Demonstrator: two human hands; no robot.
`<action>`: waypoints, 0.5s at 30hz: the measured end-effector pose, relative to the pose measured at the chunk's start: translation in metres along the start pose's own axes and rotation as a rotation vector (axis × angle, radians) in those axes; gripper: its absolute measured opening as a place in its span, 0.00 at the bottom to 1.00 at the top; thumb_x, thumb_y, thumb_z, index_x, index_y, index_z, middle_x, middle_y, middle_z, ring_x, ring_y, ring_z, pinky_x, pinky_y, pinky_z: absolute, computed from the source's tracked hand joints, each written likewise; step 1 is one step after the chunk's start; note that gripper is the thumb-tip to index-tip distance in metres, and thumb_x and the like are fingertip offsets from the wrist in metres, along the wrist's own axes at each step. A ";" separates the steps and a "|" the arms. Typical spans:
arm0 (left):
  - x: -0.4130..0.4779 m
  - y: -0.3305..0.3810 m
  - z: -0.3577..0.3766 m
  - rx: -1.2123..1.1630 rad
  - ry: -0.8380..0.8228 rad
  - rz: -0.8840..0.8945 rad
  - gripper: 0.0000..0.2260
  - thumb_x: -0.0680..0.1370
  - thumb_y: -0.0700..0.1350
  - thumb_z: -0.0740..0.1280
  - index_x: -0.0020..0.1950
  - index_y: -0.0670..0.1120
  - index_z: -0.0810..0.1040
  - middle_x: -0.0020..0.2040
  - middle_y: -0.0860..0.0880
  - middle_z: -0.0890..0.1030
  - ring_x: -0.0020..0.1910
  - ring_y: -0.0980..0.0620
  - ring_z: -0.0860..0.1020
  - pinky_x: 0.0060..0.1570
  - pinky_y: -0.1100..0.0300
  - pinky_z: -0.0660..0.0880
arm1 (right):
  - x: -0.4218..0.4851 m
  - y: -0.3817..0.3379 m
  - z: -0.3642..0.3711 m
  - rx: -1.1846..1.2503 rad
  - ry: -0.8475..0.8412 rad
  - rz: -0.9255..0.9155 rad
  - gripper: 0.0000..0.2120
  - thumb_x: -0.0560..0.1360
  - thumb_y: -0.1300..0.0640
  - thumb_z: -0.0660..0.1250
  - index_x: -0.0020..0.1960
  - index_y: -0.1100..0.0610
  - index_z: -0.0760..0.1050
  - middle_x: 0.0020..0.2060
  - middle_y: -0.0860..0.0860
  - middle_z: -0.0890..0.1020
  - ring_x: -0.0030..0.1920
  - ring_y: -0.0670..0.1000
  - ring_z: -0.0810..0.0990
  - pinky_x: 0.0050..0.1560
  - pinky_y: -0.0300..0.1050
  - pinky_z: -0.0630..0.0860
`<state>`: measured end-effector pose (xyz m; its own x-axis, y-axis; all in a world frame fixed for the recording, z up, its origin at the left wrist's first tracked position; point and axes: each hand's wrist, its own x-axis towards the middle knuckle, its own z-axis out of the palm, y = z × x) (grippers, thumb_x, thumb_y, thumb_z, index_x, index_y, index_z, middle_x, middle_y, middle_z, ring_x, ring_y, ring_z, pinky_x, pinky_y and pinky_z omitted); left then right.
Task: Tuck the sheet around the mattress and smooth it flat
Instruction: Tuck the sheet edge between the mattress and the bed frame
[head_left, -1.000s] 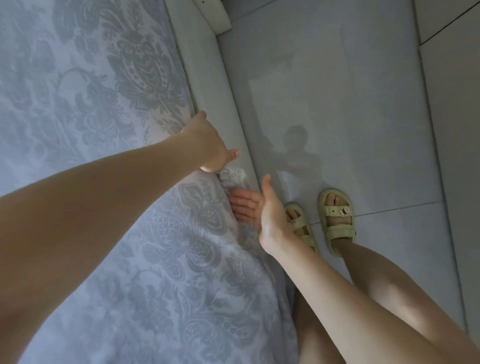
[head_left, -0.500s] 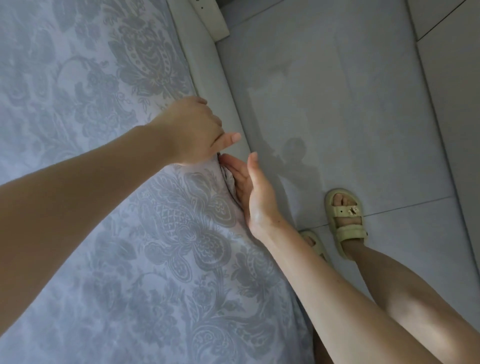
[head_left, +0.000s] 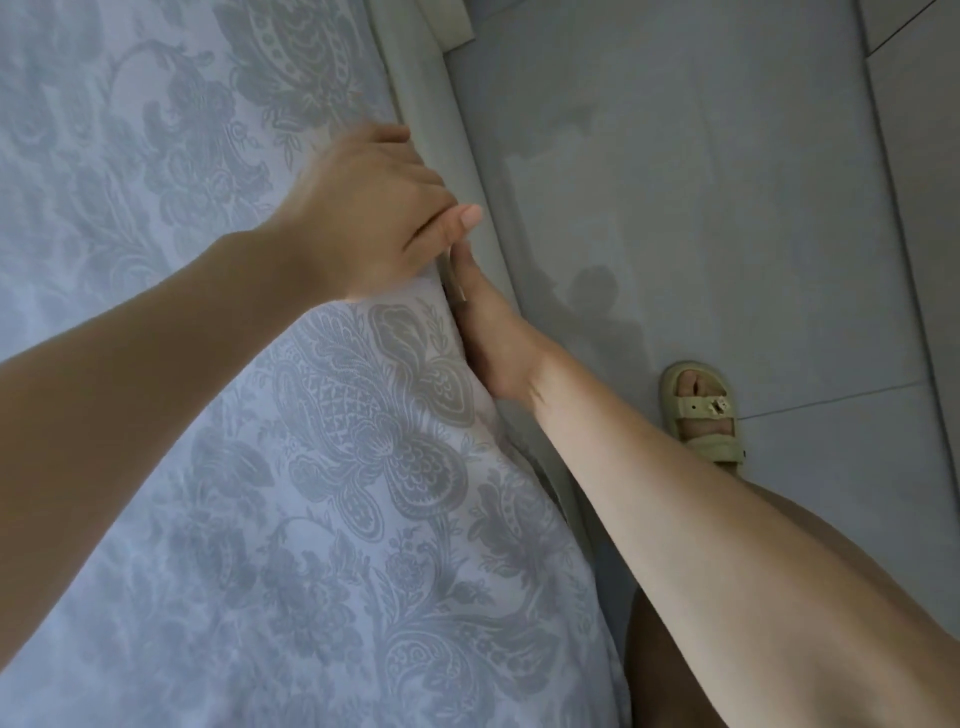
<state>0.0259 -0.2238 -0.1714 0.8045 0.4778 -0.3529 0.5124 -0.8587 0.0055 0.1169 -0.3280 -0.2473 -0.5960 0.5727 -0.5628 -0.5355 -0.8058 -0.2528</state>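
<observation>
A pale grey-blue sheet (head_left: 322, 467) with a large floral pattern covers the mattress and fills the left of the view. My left hand (head_left: 374, 218) lies on the sheet at the mattress's right edge, its fingers curled over that edge and its thumb straight. My right hand (head_left: 488, 338) is pushed flat between the mattress side and the pale bed frame (head_left: 467, 171). Its fingers are hidden in that gap under the left hand. The sheet's hem is out of sight along this edge.
Grey floor tiles (head_left: 727, 182) lie to the right of the bed. My right foot in a cream sandal (head_left: 704, 410) stands on them close to the frame. My bare leg (head_left: 779, 597) fills the lower right corner.
Both hands have slid farther along the mattress edge. The bunched sheet seen by the right hand a second ago is gone from view, and the right hand has gone deeper into the gap.
</observation>
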 end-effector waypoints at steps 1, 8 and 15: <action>-0.001 0.000 0.000 0.009 -0.006 0.005 0.31 0.80 0.55 0.42 0.43 0.40 0.81 0.40 0.44 0.83 0.45 0.42 0.79 0.66 0.49 0.63 | -0.010 0.005 -0.006 0.031 -0.008 0.056 0.44 0.73 0.28 0.39 0.72 0.59 0.65 0.66 0.57 0.74 0.67 0.55 0.73 0.69 0.52 0.66; 0.002 0.010 -0.002 0.060 -0.047 0.047 0.33 0.80 0.57 0.41 0.45 0.42 0.82 0.41 0.45 0.83 0.45 0.41 0.78 0.63 0.48 0.66 | -0.078 0.032 -0.008 0.045 -0.037 0.132 0.46 0.67 0.23 0.48 0.71 0.55 0.68 0.64 0.55 0.77 0.65 0.55 0.75 0.69 0.58 0.66; 0.007 0.010 -0.003 0.133 -0.261 0.093 0.36 0.78 0.61 0.33 0.31 0.44 0.74 0.28 0.46 0.74 0.36 0.42 0.76 0.54 0.48 0.71 | -0.068 0.041 0.005 0.212 -0.089 0.160 0.45 0.71 0.26 0.42 0.70 0.59 0.68 0.64 0.55 0.75 0.62 0.55 0.76 0.64 0.50 0.71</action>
<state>0.0373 -0.2281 -0.1709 0.7331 0.3473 -0.5848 0.3825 -0.9215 -0.0677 0.1321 -0.3997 -0.2153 -0.7282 0.4593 -0.5087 -0.5382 -0.8427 0.0096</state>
